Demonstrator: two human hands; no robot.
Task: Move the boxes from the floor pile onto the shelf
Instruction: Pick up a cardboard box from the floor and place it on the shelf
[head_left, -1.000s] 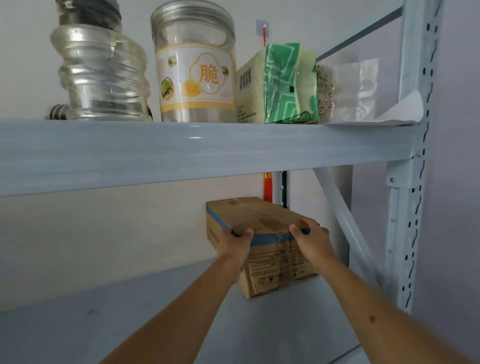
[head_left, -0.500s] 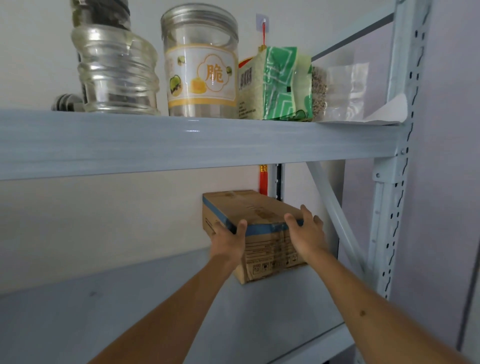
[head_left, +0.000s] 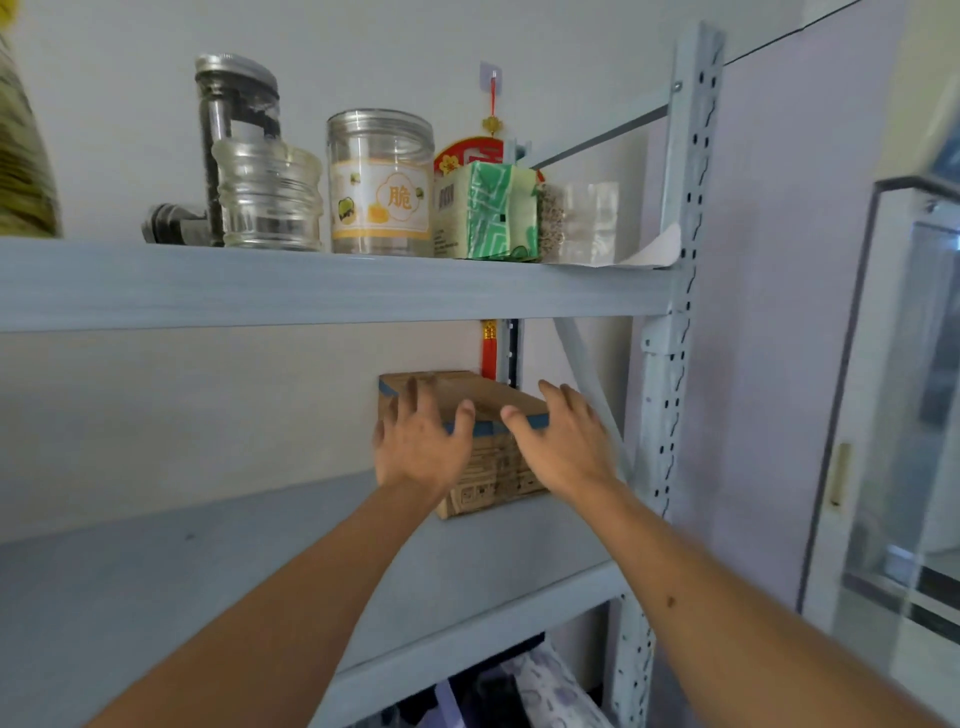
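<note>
A brown cardboard box (head_left: 493, 470) with a blue tape band stands on the grey shelf board (head_left: 208, 582), pushed back near the wall at the right end. My left hand (head_left: 421, 447) hovers in front of its left front corner with fingers spread and straight. My right hand (head_left: 563, 441) is in front of its right front corner, fingers also spread. Neither hand grips the box. The floor pile is out of view.
The upper shelf (head_left: 311, 288) carries glass jars (head_left: 267, 200), a labelled plastic jar (head_left: 382, 182) and a green packet (head_left: 491, 218). A perforated metal upright (head_left: 670, 364) and a diagonal brace (head_left: 587, 374) stand right of the box. Bags show below the shelf (head_left: 519, 686).
Both hands have let go of the box and drawn back with fingers spread. The box stays on the shelf. The view has pulled back and tilted up.
</note>
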